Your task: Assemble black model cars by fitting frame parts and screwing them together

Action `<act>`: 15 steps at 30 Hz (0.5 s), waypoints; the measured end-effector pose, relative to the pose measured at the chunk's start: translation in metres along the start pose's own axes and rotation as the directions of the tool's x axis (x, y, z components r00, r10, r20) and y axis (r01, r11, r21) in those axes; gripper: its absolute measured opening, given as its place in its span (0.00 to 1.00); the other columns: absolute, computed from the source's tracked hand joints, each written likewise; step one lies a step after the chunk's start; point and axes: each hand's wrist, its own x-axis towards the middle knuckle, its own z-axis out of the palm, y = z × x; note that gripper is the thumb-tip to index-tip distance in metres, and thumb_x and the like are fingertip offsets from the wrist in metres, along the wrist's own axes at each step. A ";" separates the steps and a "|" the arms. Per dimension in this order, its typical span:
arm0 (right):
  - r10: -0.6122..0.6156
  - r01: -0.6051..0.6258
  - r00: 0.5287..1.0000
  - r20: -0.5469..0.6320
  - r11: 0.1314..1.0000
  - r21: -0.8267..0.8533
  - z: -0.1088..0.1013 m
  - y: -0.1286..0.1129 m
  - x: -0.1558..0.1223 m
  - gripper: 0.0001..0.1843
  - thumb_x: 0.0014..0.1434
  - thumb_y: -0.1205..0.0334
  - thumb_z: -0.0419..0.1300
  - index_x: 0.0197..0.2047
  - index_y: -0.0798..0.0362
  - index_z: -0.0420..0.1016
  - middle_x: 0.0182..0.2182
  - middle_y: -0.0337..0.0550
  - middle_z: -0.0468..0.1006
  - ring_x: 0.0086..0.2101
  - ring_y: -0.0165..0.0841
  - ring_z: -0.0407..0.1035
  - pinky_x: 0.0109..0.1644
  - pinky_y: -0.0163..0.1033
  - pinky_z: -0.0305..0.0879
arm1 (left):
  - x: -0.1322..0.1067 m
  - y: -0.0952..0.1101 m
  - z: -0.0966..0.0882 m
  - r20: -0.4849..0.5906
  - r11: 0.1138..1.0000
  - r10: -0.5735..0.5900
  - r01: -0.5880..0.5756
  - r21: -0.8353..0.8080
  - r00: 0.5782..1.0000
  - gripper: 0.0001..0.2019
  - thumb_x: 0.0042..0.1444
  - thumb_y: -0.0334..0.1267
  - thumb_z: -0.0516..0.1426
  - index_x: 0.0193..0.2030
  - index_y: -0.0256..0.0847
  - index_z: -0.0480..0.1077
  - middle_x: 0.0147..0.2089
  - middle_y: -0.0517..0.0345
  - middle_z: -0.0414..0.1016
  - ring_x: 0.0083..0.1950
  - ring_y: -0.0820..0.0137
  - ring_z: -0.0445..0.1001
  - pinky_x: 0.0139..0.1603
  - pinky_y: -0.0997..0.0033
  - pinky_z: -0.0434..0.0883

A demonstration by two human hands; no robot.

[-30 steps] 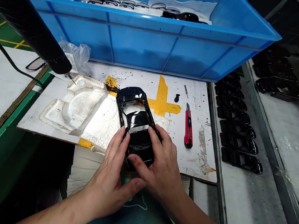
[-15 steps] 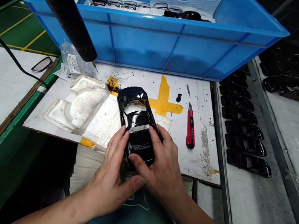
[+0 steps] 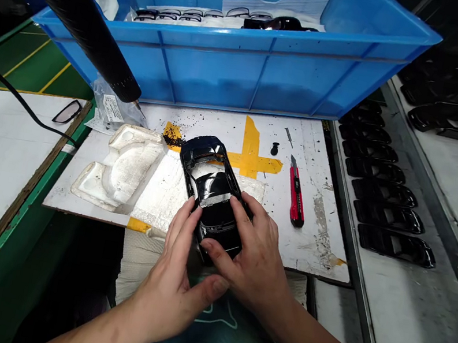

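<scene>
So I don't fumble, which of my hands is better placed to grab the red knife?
Your right hand, I'd say: it touches the black car body on the side nearer the red knife. Your left hand is on the other side, farther from it.

A glossy black car body (image 3: 211, 186) was gripped near its closer end by the right hand (image 3: 257, 252); its left side was touched by fingers of the left hand (image 3: 173, 267), whose thumb was held apart. On the white table (image 3: 314, 150), a foam block (image 3: 129, 169) was placed to the left and a red utility knife (image 3: 296, 198) to the right. Behind, black-rimmed pieces (image 3: 214, 14) were contained in a blue bin (image 3: 210, 72).
</scene>
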 end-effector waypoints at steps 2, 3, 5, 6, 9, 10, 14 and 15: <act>-0.005 0.005 1.000 0.001 1.000 0.000 0.000 0.000 0.000 0.39 0.66 0.38 0.52 0.66 0.62 0.59 0.63 0.62 0.58 0.59 0.52 0.57 0.60 0.59 0.59 | 0.000 0.000 0.001 -0.008 1.000 -0.003 0.003 -0.020 1.000 0.42 0.62 0.51 0.56 0.74 0.51 0.35 0.78 0.53 0.29 0.78 0.59 0.33 0.75 0.47 0.43; -0.007 0.007 1.000 0.002 1.000 0.002 0.000 0.001 0.000 0.39 0.66 0.38 0.52 0.66 0.62 0.59 0.62 0.62 0.59 0.59 0.52 0.57 0.60 0.59 0.59 | 0.001 0.000 0.001 -0.011 1.000 -0.005 0.005 -0.026 1.000 0.41 0.63 0.51 0.56 0.74 0.51 0.34 0.78 0.53 0.29 0.78 0.59 0.33 0.75 0.47 0.42; -0.011 0.011 1.000 -0.001 1.000 0.005 0.000 0.001 0.000 0.39 0.66 0.38 0.52 0.66 0.63 0.60 0.62 0.62 0.59 0.59 0.52 0.58 0.60 0.59 0.59 | 0.001 -0.001 0.002 -0.014 0.999 -0.013 0.013 -0.031 1.000 0.41 0.63 0.51 0.56 0.74 0.53 0.34 0.78 0.54 0.29 0.78 0.59 0.32 0.75 0.47 0.41; -0.013 0.013 1.000 -0.004 1.000 0.007 0.000 0.001 0.001 0.39 0.66 0.38 0.52 0.66 0.63 0.60 0.62 0.63 0.59 0.59 0.52 0.58 0.60 0.59 0.59 | 0.001 -0.001 0.003 -0.016 0.999 -0.020 0.020 -0.032 1.000 0.41 0.63 0.50 0.56 0.74 0.53 0.34 0.78 0.55 0.29 0.78 0.59 0.32 0.75 0.46 0.41; -0.013 0.013 1.000 -0.009 1.000 0.010 0.000 0.001 0.000 0.39 0.66 0.38 0.51 0.66 0.64 0.60 0.62 0.63 0.59 0.59 0.52 0.57 0.61 0.59 0.58 | 0.001 -0.002 0.002 -0.021 0.999 -0.030 0.029 -0.029 0.999 0.42 0.63 0.50 0.56 0.74 0.55 0.32 0.78 0.55 0.30 0.78 0.59 0.33 0.75 0.45 0.42; -0.015 0.015 1.000 -0.010 1.000 0.010 0.000 0.001 0.000 0.39 0.66 0.38 0.51 0.66 0.64 0.60 0.62 0.63 0.59 0.59 0.52 0.57 0.61 0.59 0.58 | 0.001 -0.002 0.002 -0.021 0.999 -0.027 0.026 -0.028 0.999 0.42 0.63 0.51 0.56 0.74 0.55 0.32 0.78 0.55 0.31 0.78 0.59 0.34 0.75 0.45 0.42; -0.023 0.024 1.000 -0.020 1.000 0.006 0.000 0.002 -0.002 0.39 0.66 0.38 0.52 0.66 0.63 0.60 0.62 0.63 0.59 0.60 0.51 0.56 0.61 0.59 0.57 | 0.001 -0.002 0.002 -0.009 1.000 0.019 -0.019 0.011 1.000 0.42 0.62 0.54 0.55 0.74 0.53 0.32 0.78 0.53 0.29 0.78 0.57 0.33 0.75 0.44 0.42; -0.025 0.025 0.999 -0.022 1.000 0.004 0.001 0.002 -0.002 0.39 0.66 0.38 0.52 0.66 0.63 0.60 0.62 0.63 0.59 0.60 0.51 0.57 0.61 0.59 0.57 | 0.001 -0.003 0.002 -0.007 0.999 0.031 -0.031 0.024 0.999 0.43 0.62 0.55 0.55 0.74 0.53 0.32 0.78 0.53 0.28 0.78 0.56 0.32 0.75 0.44 0.43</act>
